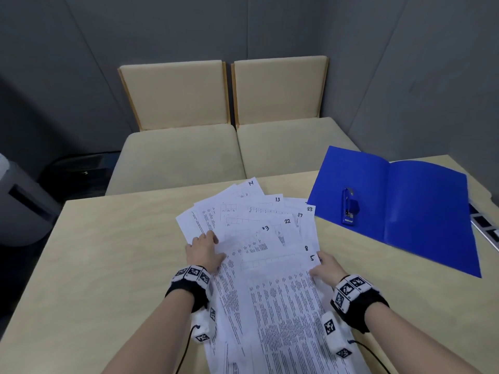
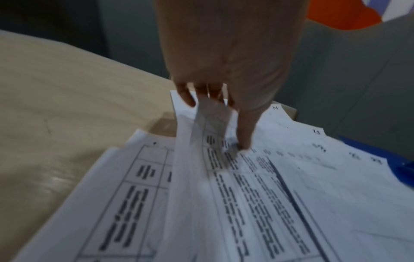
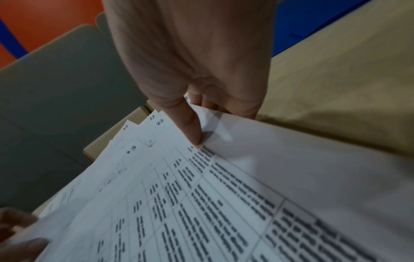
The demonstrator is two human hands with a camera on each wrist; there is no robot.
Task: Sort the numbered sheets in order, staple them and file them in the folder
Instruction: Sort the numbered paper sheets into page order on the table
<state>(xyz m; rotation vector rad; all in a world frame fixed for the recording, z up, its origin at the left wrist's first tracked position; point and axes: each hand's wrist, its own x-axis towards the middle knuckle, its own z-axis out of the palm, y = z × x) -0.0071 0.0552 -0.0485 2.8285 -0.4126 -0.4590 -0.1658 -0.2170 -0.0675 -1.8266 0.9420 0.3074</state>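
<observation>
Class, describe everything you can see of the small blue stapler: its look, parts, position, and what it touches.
The small blue stapler appears to be blue plastic with a silvery metal strip at its far end. It lies closed on the left inner leaf of the open blue folder, its length pointing away from the person. It touches only the folder, to the right of the fanned sheets of paper. Neither hand touches it.
</observation>
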